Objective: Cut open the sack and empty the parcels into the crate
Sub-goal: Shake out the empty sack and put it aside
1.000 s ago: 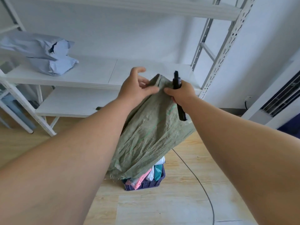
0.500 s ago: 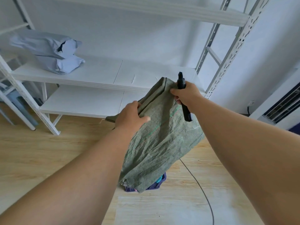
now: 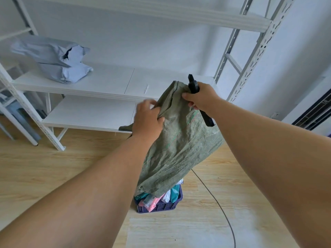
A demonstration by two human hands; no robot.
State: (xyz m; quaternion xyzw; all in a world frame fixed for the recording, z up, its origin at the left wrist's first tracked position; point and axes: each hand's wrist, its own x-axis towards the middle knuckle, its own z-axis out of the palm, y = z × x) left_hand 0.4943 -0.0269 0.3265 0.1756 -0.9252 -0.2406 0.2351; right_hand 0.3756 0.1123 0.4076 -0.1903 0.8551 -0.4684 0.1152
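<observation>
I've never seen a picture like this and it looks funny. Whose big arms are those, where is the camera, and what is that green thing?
The arms belong to a person who wears a camera on their head, so you see what they see, looking down. The wide lens makes the arms look huge. The left hand and the right hand both grip a green sack, held upside down above a blue crate on the wooden floor. Colourful parcels lie in the crate. The right hand also holds a black cutter. Behind stands a white shelf with grey bags on it. A thin cable runs across the floor.
</observation>
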